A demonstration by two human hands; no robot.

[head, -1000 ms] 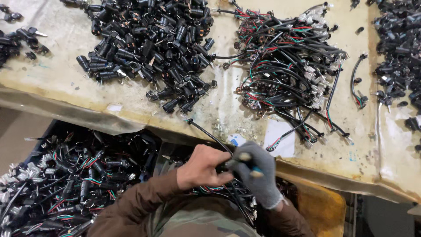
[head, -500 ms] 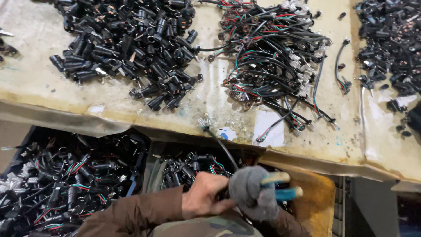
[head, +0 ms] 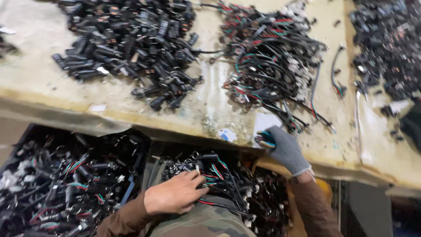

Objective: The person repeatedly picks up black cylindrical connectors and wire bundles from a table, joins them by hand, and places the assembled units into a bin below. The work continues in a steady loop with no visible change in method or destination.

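My bare left hand (head: 175, 193) rests low on a tangle of black cables with red and green wires (head: 228, 184) piled in my lap, fingers spread into the wires. My right hand (head: 287, 149), in a grey glove, is at the table's front edge. It grips a small hand tool with blue handles (head: 264, 139), next to a white scrap of paper (head: 265, 120). Just beyond it lies a heap of wired cables (head: 272, 66) on the worn table top (head: 210, 101).
A pile of black connectors (head: 131, 44) covers the table's back left, and more black parts (head: 386, 52) lie at the right. One short cable (head: 337, 70) lies alone. A bin of cables (head: 61, 184) sits below the table at left.
My hands were together in front of me on a cable. They have since parted: the left dropped onto the lap pile, and the gloved right moved up to the table edge with the tool.
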